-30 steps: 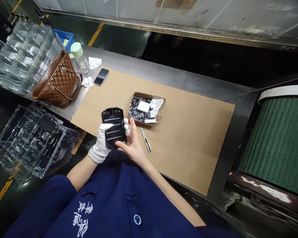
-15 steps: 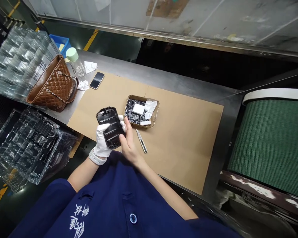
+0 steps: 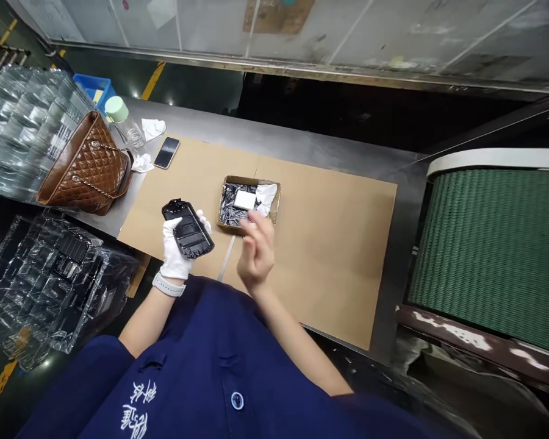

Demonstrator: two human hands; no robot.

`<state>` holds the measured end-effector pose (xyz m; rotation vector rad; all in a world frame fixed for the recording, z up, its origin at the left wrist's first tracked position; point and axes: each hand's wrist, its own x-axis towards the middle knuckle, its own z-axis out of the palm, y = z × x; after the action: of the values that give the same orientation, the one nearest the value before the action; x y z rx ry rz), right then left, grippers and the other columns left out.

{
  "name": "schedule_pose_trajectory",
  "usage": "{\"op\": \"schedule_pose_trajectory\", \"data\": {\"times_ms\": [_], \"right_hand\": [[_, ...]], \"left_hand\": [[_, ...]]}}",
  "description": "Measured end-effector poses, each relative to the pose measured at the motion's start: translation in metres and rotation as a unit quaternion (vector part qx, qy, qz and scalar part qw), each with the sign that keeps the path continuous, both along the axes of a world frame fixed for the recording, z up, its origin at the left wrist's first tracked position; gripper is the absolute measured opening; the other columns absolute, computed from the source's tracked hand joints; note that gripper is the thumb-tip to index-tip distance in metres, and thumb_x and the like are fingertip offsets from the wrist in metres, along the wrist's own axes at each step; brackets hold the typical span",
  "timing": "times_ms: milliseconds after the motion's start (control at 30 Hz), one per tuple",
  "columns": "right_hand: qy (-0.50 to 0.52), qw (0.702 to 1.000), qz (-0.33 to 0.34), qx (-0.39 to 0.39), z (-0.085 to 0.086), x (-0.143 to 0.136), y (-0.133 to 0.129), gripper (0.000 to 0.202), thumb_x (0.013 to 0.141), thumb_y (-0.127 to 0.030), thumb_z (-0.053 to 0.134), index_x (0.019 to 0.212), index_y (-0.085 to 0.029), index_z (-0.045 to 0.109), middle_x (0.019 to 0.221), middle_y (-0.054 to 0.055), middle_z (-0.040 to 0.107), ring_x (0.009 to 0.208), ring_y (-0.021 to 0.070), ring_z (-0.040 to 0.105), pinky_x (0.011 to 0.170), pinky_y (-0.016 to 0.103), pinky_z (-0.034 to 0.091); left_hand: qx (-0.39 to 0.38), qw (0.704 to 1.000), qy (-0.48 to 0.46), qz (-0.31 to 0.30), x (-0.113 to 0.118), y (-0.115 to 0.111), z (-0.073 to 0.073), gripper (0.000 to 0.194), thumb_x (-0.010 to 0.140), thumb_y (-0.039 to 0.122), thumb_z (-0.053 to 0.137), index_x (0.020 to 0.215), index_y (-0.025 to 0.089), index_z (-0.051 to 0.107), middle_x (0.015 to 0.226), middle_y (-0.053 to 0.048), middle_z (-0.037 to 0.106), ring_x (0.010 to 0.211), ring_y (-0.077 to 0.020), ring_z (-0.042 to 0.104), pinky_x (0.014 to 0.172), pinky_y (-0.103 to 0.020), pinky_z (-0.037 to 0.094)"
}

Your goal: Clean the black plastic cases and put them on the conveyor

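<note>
My left hand, in a white glove, grips a black plastic part with ribs across its inner side. Bare, my right hand hovers apart from that part, over the front edge of a small cardboard box; its fingers are bent and blurred, and what they hold, if anything, cannot be made out. Inside the box lie black scraps, a white block and a crumpled white cloth.
A phone, crumpled tissues, a bottle and a brown bag occupy the table's left end. Brown cardboard covers the tabletop. A green conveyor belt stands at the right; wrapped black parts are at lower left.
My right hand has left the black part and moved right to the box's front edge. My left hand still holds the part, now turned and tilted differently. The camera view has shifted slightly.
</note>
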<state>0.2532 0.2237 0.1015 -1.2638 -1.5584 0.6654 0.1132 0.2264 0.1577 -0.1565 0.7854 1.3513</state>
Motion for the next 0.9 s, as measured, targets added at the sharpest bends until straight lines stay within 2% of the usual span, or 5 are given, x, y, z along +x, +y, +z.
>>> {"op": "schedule_pose_trajectory", "data": {"times_ms": [133,300,500,667,900], "right_hand": [[-0.07,0.977,-0.124,-0.156,-0.058,0.028,0.041,0.047,0.086,-0.04,0.041,0.125,-0.016,0.05,0.134,0.015,0.048,0.13,0.0266,0.037,0.11,0.048,0.023],[-0.101,0.941,-0.087,-0.31,-0.126,0.054,0.009,0.032,0.079,-0.03,0.045,0.099,-0.009,0.057,0.098,0.02,0.062,0.097,0.0286,0.056,0.092,0.047,0.041],[-0.108,0.919,-0.065,-0.374,-0.15,0.053,-0.023,0.025,0.075,-0.026,0.049,0.094,-0.011,0.057,0.093,0.018,0.06,0.095,0.0287,0.054,0.091,0.046,0.04],[-0.052,0.925,0.039,-0.374,-0.107,0.044,-0.017,0.036,0.084,-0.036,0.041,0.105,-0.014,0.06,0.067,0.002,0.055,0.065,0.0189,0.056,0.067,0.034,0.049],[0.069,0.965,0.18,-0.176,0.053,0.008,-0.01,0.043,0.092,-0.039,0.045,0.133,-0.027,0.047,0.082,0.0,0.064,0.053,0.0104,0.052,0.058,0.028,0.05]], "left_hand": [[-0.006,0.999,-0.037,0.008,-0.005,0.0,0.001,0.033,0.074,0.035,0.051,0.094,0.011,0.063,0.091,-0.009,0.067,0.083,-0.0188,0.064,0.08,-0.033,0.053],[-0.037,0.997,-0.061,0.04,-0.007,-0.003,0.001,0.029,0.075,0.036,0.053,0.09,0.012,0.063,0.089,-0.01,0.065,0.082,-0.0188,0.064,0.079,-0.034,0.053],[0.016,1.0,-0.001,0.024,-0.003,-0.011,0.008,0.031,0.078,0.034,0.048,0.096,0.014,0.064,0.101,-0.008,0.067,0.09,-0.0179,0.063,0.089,-0.035,0.049],[0.054,0.997,0.052,-0.003,-0.008,-0.014,0.014,0.041,0.082,0.05,0.047,0.104,0.02,0.064,0.113,-0.007,0.066,0.1,-0.0242,0.063,0.097,-0.048,0.044],[0.095,0.987,0.126,-0.024,0.008,-0.02,0.034,0.047,0.084,0.054,0.046,0.117,0.024,0.06,0.111,-0.004,0.067,0.116,-0.0275,0.055,0.1,-0.043,0.045]]}}
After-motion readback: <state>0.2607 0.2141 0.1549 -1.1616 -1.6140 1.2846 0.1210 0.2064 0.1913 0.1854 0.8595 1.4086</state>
